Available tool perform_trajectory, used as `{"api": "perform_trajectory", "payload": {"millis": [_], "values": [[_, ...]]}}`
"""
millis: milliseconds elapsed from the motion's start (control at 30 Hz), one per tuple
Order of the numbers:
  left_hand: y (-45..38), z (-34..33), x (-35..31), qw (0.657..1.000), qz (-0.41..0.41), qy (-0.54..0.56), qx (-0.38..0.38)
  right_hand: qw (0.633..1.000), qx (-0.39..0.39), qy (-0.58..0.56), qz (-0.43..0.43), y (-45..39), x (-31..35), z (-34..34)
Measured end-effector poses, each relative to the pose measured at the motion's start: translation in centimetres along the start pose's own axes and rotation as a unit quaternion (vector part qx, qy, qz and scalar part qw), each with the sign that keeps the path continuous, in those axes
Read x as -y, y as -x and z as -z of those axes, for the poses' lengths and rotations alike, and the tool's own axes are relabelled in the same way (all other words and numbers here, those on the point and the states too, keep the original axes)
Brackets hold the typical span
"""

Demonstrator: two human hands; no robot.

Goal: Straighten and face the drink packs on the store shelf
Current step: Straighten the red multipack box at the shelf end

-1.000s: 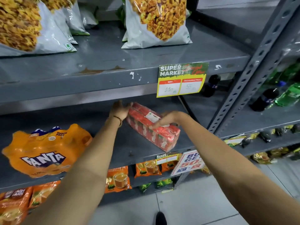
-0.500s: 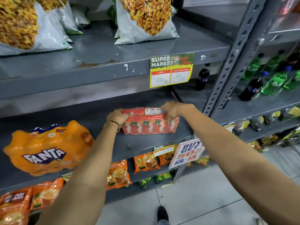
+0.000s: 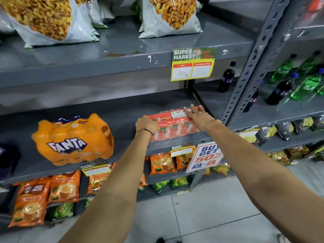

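Note:
A red shrink-wrapped pack of Maaza drink cartons (image 3: 175,128) stands on the grey middle shelf (image 3: 126,135), its long printed side facing out, near the shelf's right end. My left hand (image 3: 147,124) grips the pack's left end. My right hand (image 3: 198,115) lies flat on its top right, fingers spread over the white label. An orange Fanta multipack (image 3: 73,139) sits to the left on the same shelf, a little skewed, untouched.
A perforated steel upright (image 3: 245,72) rises just right of the red pack. Dark cola bottles (image 3: 227,78) and green bottles (image 3: 305,86) fill the bay beyond. Snack bags (image 3: 168,16) sit above, tea sachets (image 3: 161,163) below. A promo sign (image 3: 205,156) hangs off the shelf edge.
The red pack turned from lying askew to facing front, then slid right toward the upright. My right hand went from gripping its end to resting flat on top.

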State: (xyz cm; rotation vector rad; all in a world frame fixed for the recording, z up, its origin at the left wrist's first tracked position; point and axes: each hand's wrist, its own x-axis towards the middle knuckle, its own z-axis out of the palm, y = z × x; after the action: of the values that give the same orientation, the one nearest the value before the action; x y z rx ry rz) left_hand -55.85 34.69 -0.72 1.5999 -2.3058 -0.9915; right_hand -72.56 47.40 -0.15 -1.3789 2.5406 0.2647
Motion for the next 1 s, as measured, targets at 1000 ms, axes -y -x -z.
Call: {"api": "perform_trajectory", "payload": {"millis": [1000], "values": [[3.8,-1.1,-0.3,0.999,0.007,-0.036,-0.019,1.000,-0.020,-0.022,0.004,3.1,-1.1,-1.3]]}}
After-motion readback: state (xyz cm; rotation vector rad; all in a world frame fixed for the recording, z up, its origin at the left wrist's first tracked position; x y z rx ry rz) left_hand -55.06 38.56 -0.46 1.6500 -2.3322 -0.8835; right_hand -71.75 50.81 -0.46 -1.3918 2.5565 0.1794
